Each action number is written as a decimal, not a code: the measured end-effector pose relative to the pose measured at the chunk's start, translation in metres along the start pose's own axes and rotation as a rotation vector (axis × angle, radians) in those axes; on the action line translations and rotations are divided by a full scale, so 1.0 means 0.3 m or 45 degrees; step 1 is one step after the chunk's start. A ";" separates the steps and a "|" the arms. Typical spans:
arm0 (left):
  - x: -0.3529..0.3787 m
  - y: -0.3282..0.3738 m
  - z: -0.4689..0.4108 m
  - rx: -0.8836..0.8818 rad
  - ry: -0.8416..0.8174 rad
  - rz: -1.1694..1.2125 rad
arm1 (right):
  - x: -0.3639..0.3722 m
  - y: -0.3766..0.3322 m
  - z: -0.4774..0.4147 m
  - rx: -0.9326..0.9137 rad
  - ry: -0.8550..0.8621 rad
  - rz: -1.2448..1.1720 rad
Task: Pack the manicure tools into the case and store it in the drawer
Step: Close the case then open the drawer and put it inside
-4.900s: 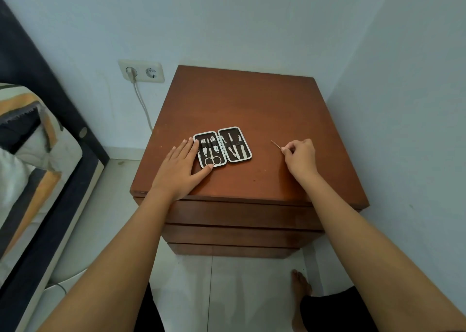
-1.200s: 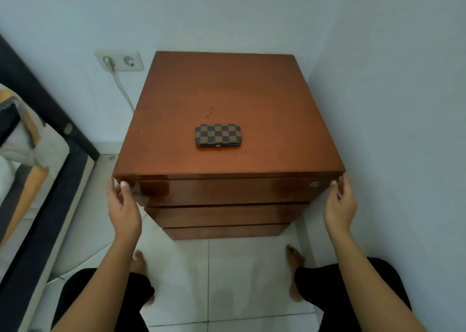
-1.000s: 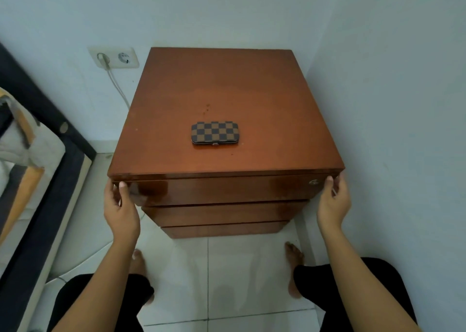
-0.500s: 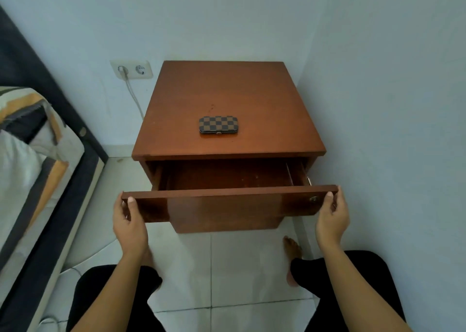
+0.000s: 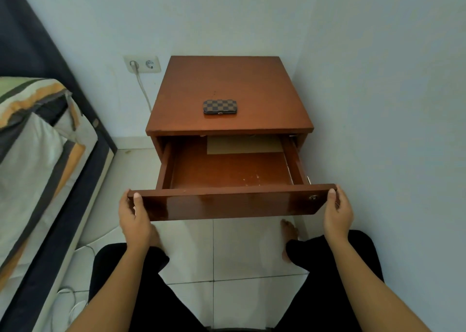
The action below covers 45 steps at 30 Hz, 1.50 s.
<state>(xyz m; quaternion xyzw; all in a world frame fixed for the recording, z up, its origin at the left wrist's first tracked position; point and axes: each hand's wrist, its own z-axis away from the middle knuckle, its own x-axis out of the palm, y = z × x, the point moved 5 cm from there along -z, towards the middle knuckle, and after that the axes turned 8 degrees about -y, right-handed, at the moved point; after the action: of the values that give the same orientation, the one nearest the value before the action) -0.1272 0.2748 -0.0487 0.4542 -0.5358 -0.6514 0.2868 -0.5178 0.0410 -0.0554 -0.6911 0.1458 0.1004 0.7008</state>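
The brown checkered manicure case lies closed on top of the wooden nightstand, near its front edge. Below it the top drawer stands pulled far out, its bare wooden floor showing. A tan sheet lies flat at the drawer's back. My left hand grips the left end of the drawer front, thumb on its face. My right hand holds the right end the same way, beside a small keyhole.
A wall runs close along the nightstand's right side. A bed with a striped cover and dark frame stands at the left. A wall socket with a white cable sits behind. My knees and feet rest on the white tile floor.
Earlier the case lay open as I handled a tool; it now lies closed. Over the last second both hands pulled the top drawer from shut to far out.
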 end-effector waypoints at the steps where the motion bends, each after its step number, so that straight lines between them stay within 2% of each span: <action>1: -0.007 0.012 -0.015 0.018 0.000 -0.034 | -0.011 -0.013 -0.013 -0.023 -0.022 0.026; 5: -0.026 0.121 -0.129 0.123 0.044 -0.258 | -0.017 -0.125 -0.101 -0.172 -0.127 0.214; 8: 0.026 0.218 -0.234 0.243 0.000 -0.490 | 0.061 -0.235 -0.185 -0.279 -0.274 0.413; 13: 0.256 0.306 -0.401 0.572 -0.345 -0.931 | 0.333 -0.411 -0.290 -0.510 -0.585 0.636; 15: 0.354 0.306 -0.474 0.635 -0.449 -1.087 | 0.469 -0.480 -0.330 -0.613 -0.698 0.712; 23: 0.553 0.299 -0.659 0.545 -0.603 -1.333 | 0.922 -0.674 -0.451 -0.855 -1.023 0.958; 27: 0.567 0.290 -0.656 0.529 -0.561 -1.413 | 1.057 -0.671 -0.480 -0.906 -1.197 1.115; 31: 0.562 0.288 -0.658 0.527 -0.584 -1.417 | 1.078 -0.663 -0.475 -0.965 -1.147 1.146; 36: 0.550 0.288 -0.642 0.539 -0.610 -1.376 | 0.975 -0.625 -0.351 -0.975 -1.091 1.062; 41: 0.533 0.282 -0.620 0.525 -0.621 -1.326 | 0.807 -0.509 -0.126 -1.178 -1.052 0.952; 43: 0.530 0.281 -0.612 0.517 -0.619 -1.317 | 0.790 -0.428 -0.084 -1.128 -1.127 0.981; 45: 0.528 0.280 -0.606 0.517 -0.614 -1.308 | 0.815 -0.346 -0.092 -0.941 -1.272 1.087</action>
<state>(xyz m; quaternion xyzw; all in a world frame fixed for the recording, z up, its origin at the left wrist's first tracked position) -0.0402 0.0371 -0.0157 0.5400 -0.4115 -0.6760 -0.2865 -0.2549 -0.0039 -0.0419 -0.6369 0.0227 0.7071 0.3063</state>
